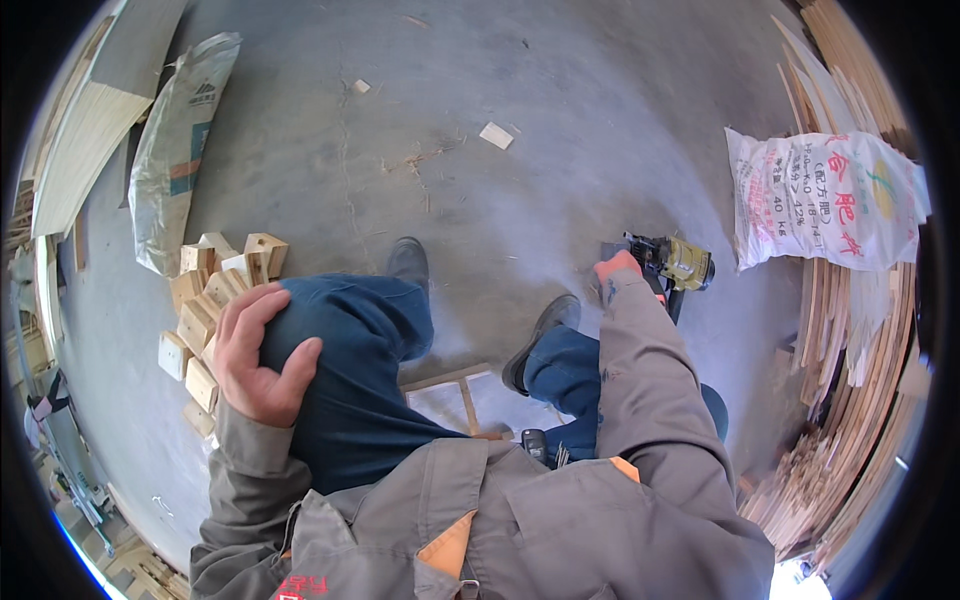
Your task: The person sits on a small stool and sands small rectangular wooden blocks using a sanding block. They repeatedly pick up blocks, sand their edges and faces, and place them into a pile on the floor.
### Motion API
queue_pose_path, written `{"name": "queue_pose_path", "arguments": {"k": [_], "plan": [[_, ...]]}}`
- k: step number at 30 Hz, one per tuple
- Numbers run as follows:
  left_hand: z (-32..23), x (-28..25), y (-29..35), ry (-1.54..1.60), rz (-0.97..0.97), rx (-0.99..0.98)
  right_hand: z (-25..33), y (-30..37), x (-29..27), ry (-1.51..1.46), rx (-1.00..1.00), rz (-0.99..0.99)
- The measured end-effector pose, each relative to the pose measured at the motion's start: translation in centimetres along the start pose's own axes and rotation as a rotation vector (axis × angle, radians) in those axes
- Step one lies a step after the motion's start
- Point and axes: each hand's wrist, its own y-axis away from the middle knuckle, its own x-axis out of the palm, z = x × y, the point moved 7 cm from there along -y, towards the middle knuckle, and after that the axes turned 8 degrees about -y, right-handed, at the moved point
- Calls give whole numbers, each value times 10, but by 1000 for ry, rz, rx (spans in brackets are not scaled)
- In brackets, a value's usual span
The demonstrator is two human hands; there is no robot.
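Observation:
My left hand [262,360] rests on my left knee, its thumb apart from the fingers and nothing held in it. Beside that knee, on the left, lies a heap of pale wooden blocks [198,322]. Out to the right, low over the floor past my right foot, my right hand [618,266] is closed at a yellow and black nail gun [688,264]. The sleeve and the tool's body hide part of the grip. Between my legs shows a wooden frame [468,403], partly covered by my clothes.
Stacked timber strips [850,340] line the right side, with a white printed sack [825,200] lying over them. At the left stand boards [100,130] and another plastic sack [180,160]. A small wood offcut [496,135] and splinters lie on the concrete floor [560,60].

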Motion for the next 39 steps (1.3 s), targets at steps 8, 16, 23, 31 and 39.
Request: {"name": "queue_pose_path", "arguments": {"k": [8,16,23,31,39], "plan": [[-6,-12,16,57,-97,56,83,87,-106,-110,-352,-220],[21,-16,51,340,-240,16,82,273,-218,-431,-734,-358],[195,112,223,401,480,-527,26,300,-171,-530,-699,-201],[142,168,299,94,1104,-373,71,337,-156,-506,-862,-66],[121,177,260,-16,1215,-350,104,320,-195,-382,-961,-20]]}}
